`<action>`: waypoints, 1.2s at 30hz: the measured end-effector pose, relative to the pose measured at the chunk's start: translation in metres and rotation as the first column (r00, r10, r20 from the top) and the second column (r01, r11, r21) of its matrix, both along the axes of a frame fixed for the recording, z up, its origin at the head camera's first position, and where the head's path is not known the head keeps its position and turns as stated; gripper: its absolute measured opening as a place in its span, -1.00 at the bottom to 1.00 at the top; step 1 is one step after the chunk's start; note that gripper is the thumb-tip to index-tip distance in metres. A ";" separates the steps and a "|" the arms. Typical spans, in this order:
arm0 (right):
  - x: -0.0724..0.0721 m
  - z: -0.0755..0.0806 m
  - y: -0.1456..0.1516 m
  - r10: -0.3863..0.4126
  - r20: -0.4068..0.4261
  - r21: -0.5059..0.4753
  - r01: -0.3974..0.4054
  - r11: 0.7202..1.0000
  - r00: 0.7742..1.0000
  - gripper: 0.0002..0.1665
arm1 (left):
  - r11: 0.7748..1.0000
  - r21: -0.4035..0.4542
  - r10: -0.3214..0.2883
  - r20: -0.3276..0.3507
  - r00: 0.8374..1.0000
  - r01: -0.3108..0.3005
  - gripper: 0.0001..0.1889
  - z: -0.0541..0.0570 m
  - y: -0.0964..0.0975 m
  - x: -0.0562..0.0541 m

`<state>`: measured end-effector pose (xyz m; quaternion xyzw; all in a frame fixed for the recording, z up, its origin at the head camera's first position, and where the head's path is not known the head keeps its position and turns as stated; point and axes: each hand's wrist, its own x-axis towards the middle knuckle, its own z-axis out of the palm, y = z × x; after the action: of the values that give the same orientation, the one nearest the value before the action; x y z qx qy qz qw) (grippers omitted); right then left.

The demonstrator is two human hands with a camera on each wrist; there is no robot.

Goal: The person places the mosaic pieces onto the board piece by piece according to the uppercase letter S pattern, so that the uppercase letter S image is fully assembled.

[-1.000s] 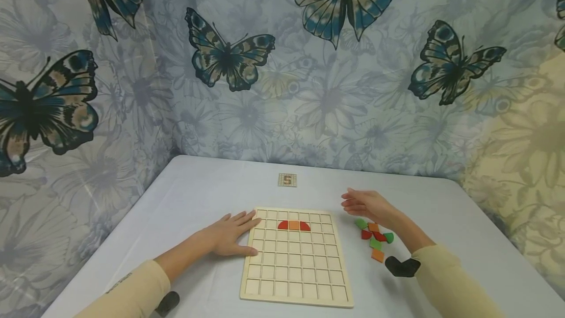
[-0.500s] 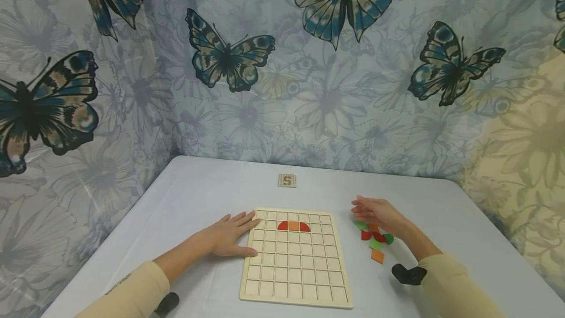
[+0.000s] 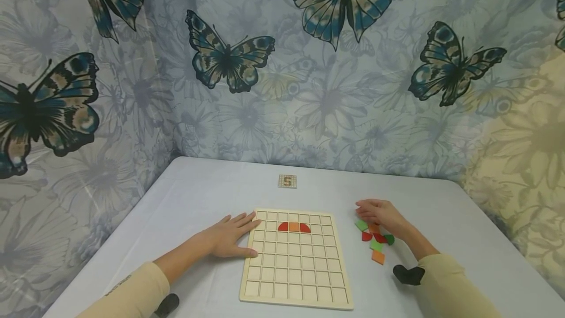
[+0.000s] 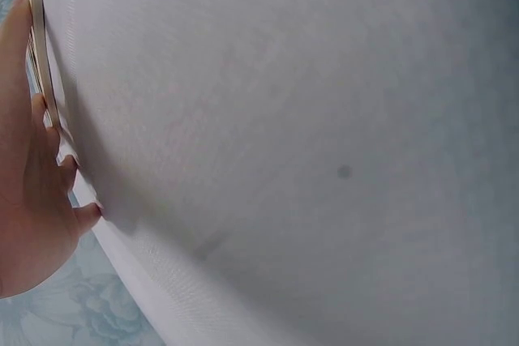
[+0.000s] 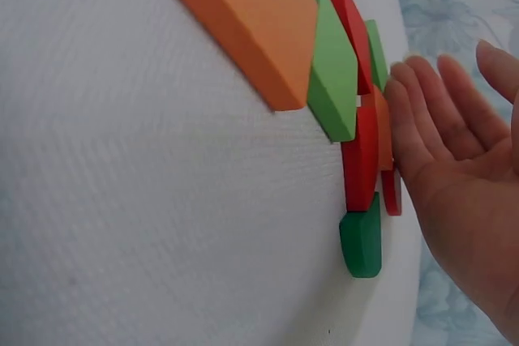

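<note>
Your right hand (image 3: 379,214), fingers loosely extended and nothing visibly held, is at the far end of the clustered flat orange, red and green pieces (image 3: 376,245); a low sweep could scatter them. Left of these, your left hand (image 3: 231,235), spread, rests on the pale gridded wooden board (image 3: 281,261); sideways pressure could shift it.

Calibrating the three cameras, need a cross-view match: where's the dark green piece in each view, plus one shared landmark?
Head: dark green piece, right of centre, at the right edge of the loose pieces.
Left wrist: not in it.
Right wrist: dark green piece, right of centre, lowest of the pieces in the picture.
Shared landmark, head and right wrist only: loose orange square, lowest loose piece in head, large at the top in right wrist.
</note>
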<state>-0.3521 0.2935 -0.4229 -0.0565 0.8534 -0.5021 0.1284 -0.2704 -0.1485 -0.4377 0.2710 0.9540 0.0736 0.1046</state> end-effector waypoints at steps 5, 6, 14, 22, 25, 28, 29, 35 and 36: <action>0.000 -0.004 0.000 0.050 -0.057 0.015 -0.049 0.999 0.997 -0.33 | 1.000 -0.005 0.004 0.000 1.000 -0.004 -0.04 -0.001 0.000 0.000; 0.000 -0.004 0.001 0.072 -0.079 0.032 -0.070 0.997 0.994 -0.37 | 1.000 -0.003 0.005 0.000 1.000 -0.005 -0.04 -0.001 0.001 0.000; 0.003 -0.002 0.005 0.204 -0.146 0.120 -0.187 0.975 0.968 -0.65 | 1.000 -0.004 0.012 0.003 1.000 -0.012 -0.04 0.004 0.002 0.002; 0.005 -0.001 0.011 0.309 -0.106 0.099 -0.299 0.949 0.945 -0.54 | 1.000 -0.004 0.004 0.008 1.000 -0.004 -0.06 0.004 0.003 0.004; 0.006 -0.001 0.013 0.337 -0.092 0.095 -0.328 0.940 0.937 -0.44 | 1.000 -0.002 0.001 0.009 1.000 -0.001 -0.08 0.005 0.003 0.003; 0.006 -0.001 0.014 0.360 -0.092 0.105 -0.350 0.931 0.929 -0.41 | 1.000 0.000 0.004 0.012 1.000 -0.004 -0.08 0.005 0.004 0.003; 0.006 -0.001 0.014 0.365 -0.093 0.107 -0.355 0.929 0.926 -0.43 | 1.000 0.000 0.006 0.012 1.000 -0.006 -0.08 0.005 0.004 0.003; 0.004 -0.003 0.013 0.373 -0.107 0.144 -0.357 0.923 0.922 -0.49 | 1.000 -0.006 0.013 0.013 1.000 -0.013 -0.07 0.006 0.005 0.004; 0.004 -0.004 0.013 0.374 -0.111 0.149 -0.357 0.922 0.921 -0.50 | 1.000 -0.003 0.013 0.014 1.000 -0.013 -0.07 0.006 0.005 0.004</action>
<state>-0.3483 0.3061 -0.4264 -0.2410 0.8645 -0.4093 0.1644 -0.2666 -0.1434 -0.4315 0.2643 0.9551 0.0747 0.1111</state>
